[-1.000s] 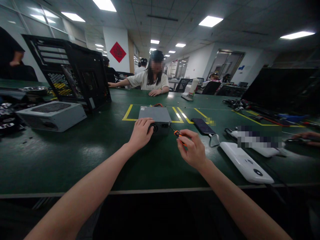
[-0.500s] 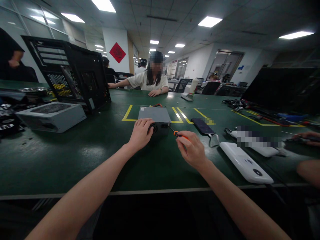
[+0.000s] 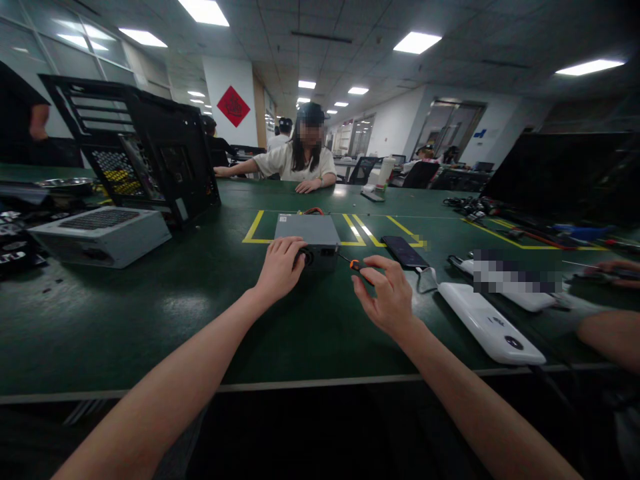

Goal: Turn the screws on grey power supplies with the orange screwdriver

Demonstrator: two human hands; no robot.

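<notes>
A grey computer power supply (image 3: 310, 229) lies on the green table in front of me, its socket side toward me. My left hand (image 3: 281, 268) grips its near left corner, fingers over the top and thumb by the round fan opening. My right hand (image 3: 387, 293) holds a screwdriver (image 3: 356, 265) with an orange and black handle. The shaft points left, and its tip meets the near right edge of the power supply; the exact spot is too small to make out. Part of the handle is hidden behind my fingers.
On the left stand a second power supply (image 3: 103, 237) and an open black computer case (image 3: 150, 147). A phone (image 3: 403, 252) and a white power bank (image 3: 490, 323) with cables lie right. Someone's hand (image 3: 617, 268) is at the far right; another person (image 3: 300, 157) sits opposite.
The fingers of my right hand have shifted and loosened around the screwdriver handle, which sits slightly farther right. My left hand and the power supply stay in place.
</notes>
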